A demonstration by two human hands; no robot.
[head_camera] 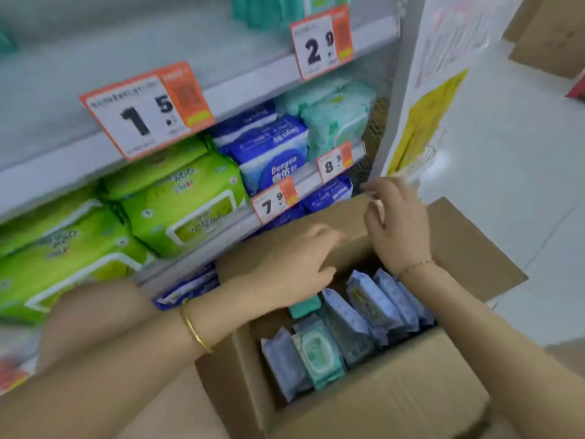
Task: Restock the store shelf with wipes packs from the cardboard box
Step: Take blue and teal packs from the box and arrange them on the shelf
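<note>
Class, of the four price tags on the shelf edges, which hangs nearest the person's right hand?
The 8.5 tag, on the lower rail beside the right hand. The 7.9 tag, 1.5 tag and 2.9 tag hang farther off.

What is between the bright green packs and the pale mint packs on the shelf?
Blue wipes packs sit stacked between the bright green packs and the pale mint packs, as the head view shows.

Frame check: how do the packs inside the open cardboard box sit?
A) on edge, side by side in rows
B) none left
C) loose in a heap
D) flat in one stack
A: the wipes packs in the cardboard box stand on edge, packed side by side in rows.
</note>
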